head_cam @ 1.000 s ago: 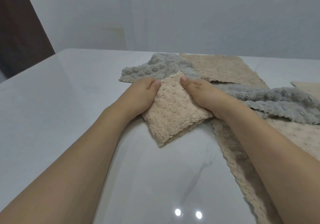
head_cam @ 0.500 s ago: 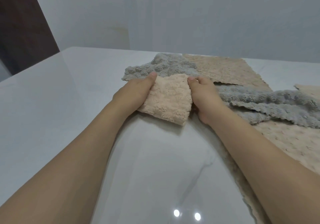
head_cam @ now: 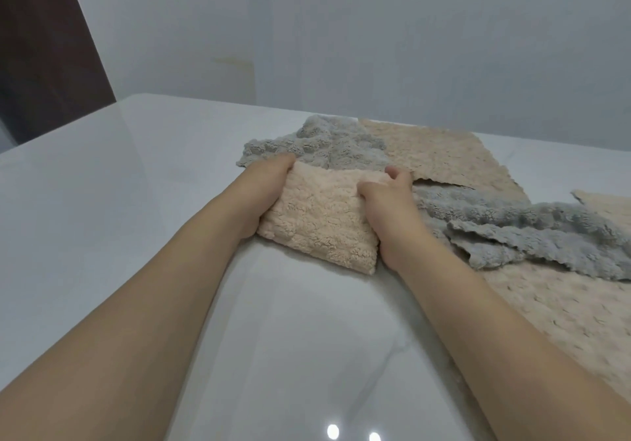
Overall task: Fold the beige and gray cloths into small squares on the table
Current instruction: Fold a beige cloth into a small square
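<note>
The left hand (head_cam: 264, 189) is gripping the left edge of the folded beige cloth (head_cam: 321, 218) at frame centre, fingers curled round that edge with the tips at its upper left corner. The right hand (head_cam: 387, 201) is grasping the cloth's right edge, its thumb lying over the top face and its fingers (head_cam: 397, 174) bent at the upper right corner. The cloth is lying on the white table (head_cam: 119, 184), a thick near-square bundle (fluffy side out). Behind it, toward the upper centre, a gray cloth (head_cam: 327, 143) is lying beside a flat beige sheet (head_cam: 444, 157). At the right, a crumpled gray cloth (head_cam: 529, 232) is resting over another beige sheet (head_cam: 563, 307).
</note>
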{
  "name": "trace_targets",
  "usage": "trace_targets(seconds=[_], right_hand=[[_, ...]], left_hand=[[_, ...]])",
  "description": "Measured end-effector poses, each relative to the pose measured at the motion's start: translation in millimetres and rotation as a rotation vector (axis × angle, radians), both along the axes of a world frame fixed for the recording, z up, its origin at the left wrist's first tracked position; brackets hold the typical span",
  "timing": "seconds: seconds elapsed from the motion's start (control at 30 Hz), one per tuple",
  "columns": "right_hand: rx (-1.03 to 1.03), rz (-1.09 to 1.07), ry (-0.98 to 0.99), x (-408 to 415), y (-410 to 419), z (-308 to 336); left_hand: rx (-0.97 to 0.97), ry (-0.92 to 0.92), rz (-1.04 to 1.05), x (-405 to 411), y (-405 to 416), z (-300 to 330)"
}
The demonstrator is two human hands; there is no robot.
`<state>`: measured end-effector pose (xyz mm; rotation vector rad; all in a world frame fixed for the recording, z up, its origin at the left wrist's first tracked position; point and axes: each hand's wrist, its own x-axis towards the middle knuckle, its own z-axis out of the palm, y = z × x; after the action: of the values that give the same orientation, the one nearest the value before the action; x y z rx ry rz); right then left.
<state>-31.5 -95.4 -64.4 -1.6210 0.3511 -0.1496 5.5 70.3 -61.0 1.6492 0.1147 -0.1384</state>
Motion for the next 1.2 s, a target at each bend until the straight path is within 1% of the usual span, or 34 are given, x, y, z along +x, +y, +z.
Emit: trace_targets(seconds=[0.03, 0.1, 0.17, 0.23, 0.33, 0.4, 0.53, 0.7, 0.83, 0.93, 1.07, 1.2], right_hand=[[-0.095, -0.014, -0.031, 0, 1, -5], [-0.235, -0.040, -0.081, 1, 2, -14], [-0.282, -0.049, -0.120, 4, 1, -17], [-0.343, -0.051, -0.132, 6, -1, -12], [-0.410, -0.056, -0.114, 10, -1, 1], [-0.420, -0.043, -0.083, 12, 1, 14], [-0.435, 0.028, -0.036, 13, 14, 33], [-0.431, 0.105, 0.037, 20, 58, 40], [-0.424, 0.159, 0.045, 35, 109, 44], [-0.431, 0.195, 0.065, 49, 154, 44], [-0.483, 0.274, 0.089, 73, 230, 41], [-0.533, 0.339, 0.104, 92, 302, 37]], left_hand=[[0.026, 0.022, 0.003, 2, -2, 0], [0.208, -0.002, 0.024, 5, -5, -1], [0.383, -0.077, 0.038, 8, -6, -3], [0.515, -0.179, 0.034, 10, -10, -2], [0.645, -0.276, 0.065, 5, -15, 3], [0.664, -0.274, 0.103, 1, -16, 9], [0.689, -0.187, 0.122, -7, -3, 28], [0.771, -0.097, 0.112, -7, 41, 39], [0.786, -0.035, 0.132, 3, 93, 34], [0.805, -0.028, 0.154, 14, 139, 31], [0.843, 0.006, 0.197, 28, 214, 26], [0.909, 0.087, 0.201, 41, 288, 19]])
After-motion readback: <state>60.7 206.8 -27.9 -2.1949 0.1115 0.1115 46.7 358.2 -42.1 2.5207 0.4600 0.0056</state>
